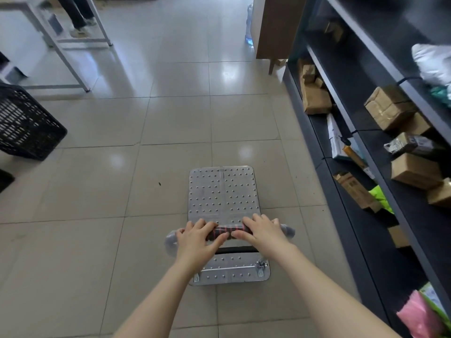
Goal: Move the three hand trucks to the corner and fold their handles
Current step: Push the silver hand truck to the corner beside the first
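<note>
One hand truck with a studded silver metal platform stands on the tiled floor in front of me. Its handle is upright, a bar wrapped in black and red grip with plastic-covered ends. My left hand grips the left part of the bar. My right hand grips the right part, fingers curled over the top. No other hand truck is in view.
A dark shelving unit with cardboard parcels runs along the right. A black plastic crate sits at the left. A white table frame and a person's legs stand at the back left. A water bottle stands beside a wooden cabinet.
</note>
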Available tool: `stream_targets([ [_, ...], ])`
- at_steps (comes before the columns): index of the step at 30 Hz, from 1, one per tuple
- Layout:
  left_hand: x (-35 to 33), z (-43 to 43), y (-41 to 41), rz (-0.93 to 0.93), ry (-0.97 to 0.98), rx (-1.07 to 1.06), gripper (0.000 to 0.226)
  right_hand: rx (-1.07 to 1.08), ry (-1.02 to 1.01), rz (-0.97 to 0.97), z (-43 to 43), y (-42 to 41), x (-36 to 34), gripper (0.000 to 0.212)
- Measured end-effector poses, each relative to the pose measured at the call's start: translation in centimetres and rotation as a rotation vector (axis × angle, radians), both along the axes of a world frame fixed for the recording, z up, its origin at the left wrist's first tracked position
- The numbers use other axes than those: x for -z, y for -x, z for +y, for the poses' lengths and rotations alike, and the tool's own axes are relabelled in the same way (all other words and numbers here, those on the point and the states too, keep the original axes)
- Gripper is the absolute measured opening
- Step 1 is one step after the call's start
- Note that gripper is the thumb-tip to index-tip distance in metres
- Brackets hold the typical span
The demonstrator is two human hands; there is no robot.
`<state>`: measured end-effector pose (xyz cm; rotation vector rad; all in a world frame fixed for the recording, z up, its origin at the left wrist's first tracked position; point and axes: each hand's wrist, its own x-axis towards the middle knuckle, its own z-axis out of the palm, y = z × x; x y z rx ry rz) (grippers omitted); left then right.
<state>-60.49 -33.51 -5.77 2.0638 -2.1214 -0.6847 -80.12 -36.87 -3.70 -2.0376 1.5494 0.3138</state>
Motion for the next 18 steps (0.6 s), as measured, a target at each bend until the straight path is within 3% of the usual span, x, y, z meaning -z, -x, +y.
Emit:
stream_targets([
  [18,0.0,-28.5,-1.0,0.045,0.016,-0.02,0.071,-0.014,0.006,0.03,-29.1,-1.3,-0.2,0.054],
])
